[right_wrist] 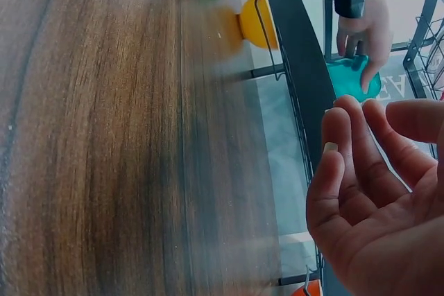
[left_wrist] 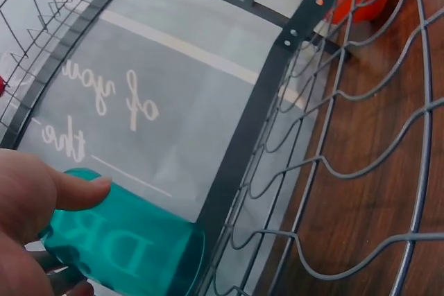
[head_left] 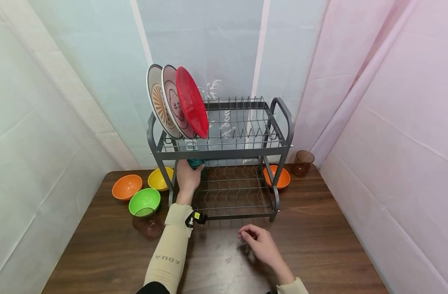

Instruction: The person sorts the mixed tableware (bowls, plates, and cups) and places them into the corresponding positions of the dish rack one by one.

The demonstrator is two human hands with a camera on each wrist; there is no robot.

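Observation:
My left hand [head_left: 188, 176] reaches into the lower tier of a dark grey two-tier dish rack [head_left: 224, 154]. It grips a clear teal cup [left_wrist: 132, 240], thumb along one side and fingers round the other. In the left wrist view the cup's end is right at the lower wire shelf [left_wrist: 326, 161]; in the head view the upper tier hides part of it. My right hand [head_left: 260, 244] is over the table in front of the rack, its fingers loosely bent and holding nothing. In the right wrist view its palm and fingers [right_wrist: 354, 150] show.
Two patterned plates [head_left: 158, 98] and a red plate [head_left: 191, 102] stand in the upper tier's left. Orange [head_left: 127, 187], yellow [head_left: 158, 179] and green bowls [head_left: 145, 201] and a brown clear cup [head_left: 148, 224] sit left; another orange bowl [head_left: 282, 178] and brown cup [head_left: 303, 162] right.

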